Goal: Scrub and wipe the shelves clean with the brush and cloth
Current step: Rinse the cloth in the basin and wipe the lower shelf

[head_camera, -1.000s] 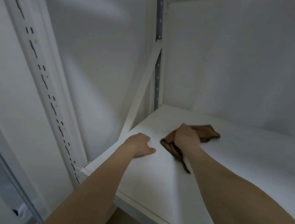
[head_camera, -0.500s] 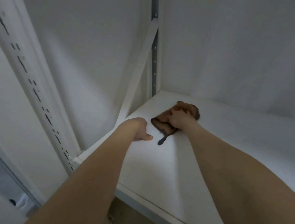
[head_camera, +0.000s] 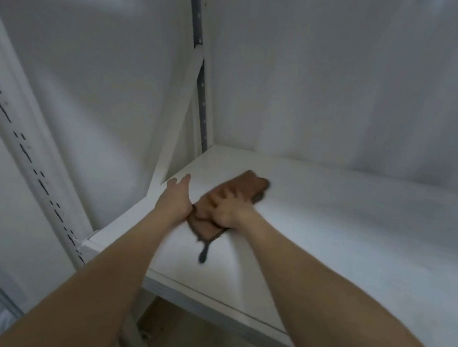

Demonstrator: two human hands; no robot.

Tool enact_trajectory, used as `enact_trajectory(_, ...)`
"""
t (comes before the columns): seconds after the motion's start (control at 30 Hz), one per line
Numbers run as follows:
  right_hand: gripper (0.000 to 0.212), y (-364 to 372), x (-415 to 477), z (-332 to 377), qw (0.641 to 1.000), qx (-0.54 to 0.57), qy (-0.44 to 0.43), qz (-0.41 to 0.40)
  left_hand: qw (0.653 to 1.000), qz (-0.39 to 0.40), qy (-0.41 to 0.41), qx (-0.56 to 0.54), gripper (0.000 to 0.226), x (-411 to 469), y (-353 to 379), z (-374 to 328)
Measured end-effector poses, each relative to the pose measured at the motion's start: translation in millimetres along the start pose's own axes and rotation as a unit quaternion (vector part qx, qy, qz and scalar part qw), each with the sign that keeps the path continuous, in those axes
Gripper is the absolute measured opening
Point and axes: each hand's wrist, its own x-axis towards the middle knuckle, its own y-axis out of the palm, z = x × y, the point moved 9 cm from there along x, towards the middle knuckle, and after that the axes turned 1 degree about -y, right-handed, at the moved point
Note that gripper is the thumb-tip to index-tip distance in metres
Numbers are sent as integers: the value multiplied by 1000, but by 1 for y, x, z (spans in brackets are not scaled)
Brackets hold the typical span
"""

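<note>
A white laminate shelf board point(head_camera: 344, 232) juts from the corner of a white metal rack, and a rumpled brown cloth point(head_camera: 249, 185) lies on it towards the left rear, well short of the grey-faced front edge point(head_camera: 223, 311). The right hand point(head_camera: 231, 213) sits on top of the cloth, its fingers point(head_camera: 226, 197) splayed and pressing down rather than wrapped round it, though they are blurred. A dark loop point(head_camera: 203, 253) trails from the cloth's near corner towards the front edge. The left hand point(head_camera: 176, 200) rests along the shelf's left edge, fingers released and straight, pointing at the slanted white brace point(head_camera: 181, 105); its heel touches the cloth. Left of it stands the slotted white upright point(head_camera: 25, 147). The board runs on wide to the right of the cloth and back to the wall.
</note>
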Motion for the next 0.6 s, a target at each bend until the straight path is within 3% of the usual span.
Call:
enact_trajectory(0.07, 68, 2, -14, 46, 996, 15, -83, 8, 997, -67, 27, -41, 52, -11, -7, -15)
enact_trajectory(0.17, 63, -7, -35, 46, 989, 79, -120, -36, 992, -55, 91, -72, 40, -20, -1, -51)
enact_trajectory(0.23, 69, -12, -45, 6, 994, 71, -64, -61, 992, -31, 96, -72, 40, -26, 6, -64)
enact_trajectory(0.3, 69, -8, -58, -58, 996, 64, 54, -40, 996, -5, 72, -57, 45, -28, 13, -62)
enact_trajectory(0.43, 66, 2, -98, -172, 959, 98, 267, -14, 996, 66, 22, 56, 51, -32, 22, -44)
enact_trajectory(0.53, 71, 7, -112, -179, 930, 104, 353, 12, 996, 62, 45, 43, 48, -36, 18, -47)
enact_trajectory(0.6, 74, 7, -102, -145, 942, 95, 321, 28, 998, 35, 56, -5, 40, -40, 9, -50)
